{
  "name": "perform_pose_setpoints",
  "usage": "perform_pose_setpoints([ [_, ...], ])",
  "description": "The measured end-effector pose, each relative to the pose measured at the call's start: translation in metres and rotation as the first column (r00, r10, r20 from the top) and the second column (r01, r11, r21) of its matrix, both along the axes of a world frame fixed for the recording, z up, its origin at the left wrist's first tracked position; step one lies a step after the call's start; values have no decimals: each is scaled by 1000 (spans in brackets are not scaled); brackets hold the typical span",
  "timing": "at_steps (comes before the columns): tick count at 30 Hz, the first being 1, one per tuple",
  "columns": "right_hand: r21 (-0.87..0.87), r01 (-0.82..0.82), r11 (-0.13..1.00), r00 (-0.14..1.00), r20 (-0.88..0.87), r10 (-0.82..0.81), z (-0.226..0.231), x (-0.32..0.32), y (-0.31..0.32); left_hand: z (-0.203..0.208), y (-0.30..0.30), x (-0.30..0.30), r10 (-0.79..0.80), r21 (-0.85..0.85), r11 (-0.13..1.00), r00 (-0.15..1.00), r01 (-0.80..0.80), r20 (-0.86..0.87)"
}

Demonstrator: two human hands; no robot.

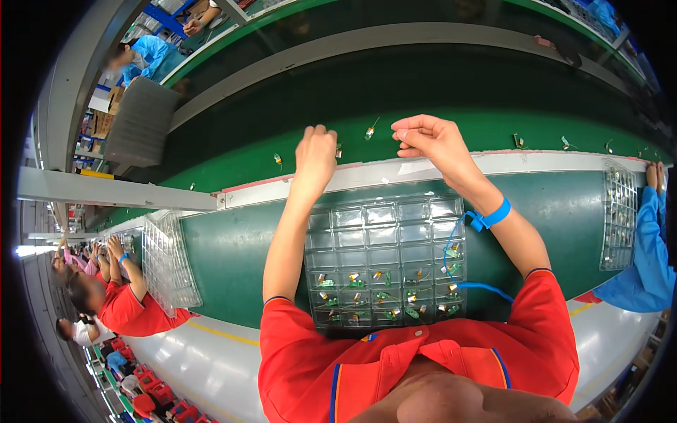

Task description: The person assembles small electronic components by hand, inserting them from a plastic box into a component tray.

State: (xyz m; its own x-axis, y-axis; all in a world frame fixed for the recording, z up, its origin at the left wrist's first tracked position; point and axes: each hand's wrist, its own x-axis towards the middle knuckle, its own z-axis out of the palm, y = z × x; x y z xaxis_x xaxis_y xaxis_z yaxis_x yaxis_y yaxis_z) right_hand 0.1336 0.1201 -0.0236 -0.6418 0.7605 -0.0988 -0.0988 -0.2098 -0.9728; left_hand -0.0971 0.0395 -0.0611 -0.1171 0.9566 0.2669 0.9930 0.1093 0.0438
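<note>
My left hand [315,156] reaches over the far edge of the bench onto the green conveyor belt [233,158], fingers curled down by a small electronic part [338,150]. My right hand [429,142] hovers over the belt with fingers pinched together; nothing shows between them. Another small part with a wire [369,131] lies between the two hands. Below my arms sits a clear compartment tray [384,225]; its near rows hold several small green and gold components [384,295], its far rows are bare. A blue wrist strap [493,215] with a blue cord circles my right wrist.
More small parts [520,141] are scattered along the belt. A second clear tray [168,261] lies left by a red-shirted person [123,303], a third tray [619,215] right by a blue-sleeved arm [649,254]. A grey stack [141,120] stands far left.
</note>
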Motion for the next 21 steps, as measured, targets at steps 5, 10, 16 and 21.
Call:
perform_pose_setpoints([
  [5,49,-39,998,997,74,36,-7,-3,-3,-9,3,-6,-16,-19,999,922,26,387],
  [10,428,-22,904,971,223,-82,-8,-7,-15,27,0,24,95,-99,994,95,36,991],
  [16,355,92,930,989,80,-128,-6,-9,-27,47,-14,57,-36,38,999,-73,30,997],
  [21,917,251,308,935,-148,-322,-2,-3,-20,54,-16,69,-99,103,995,-231,4,968],
])
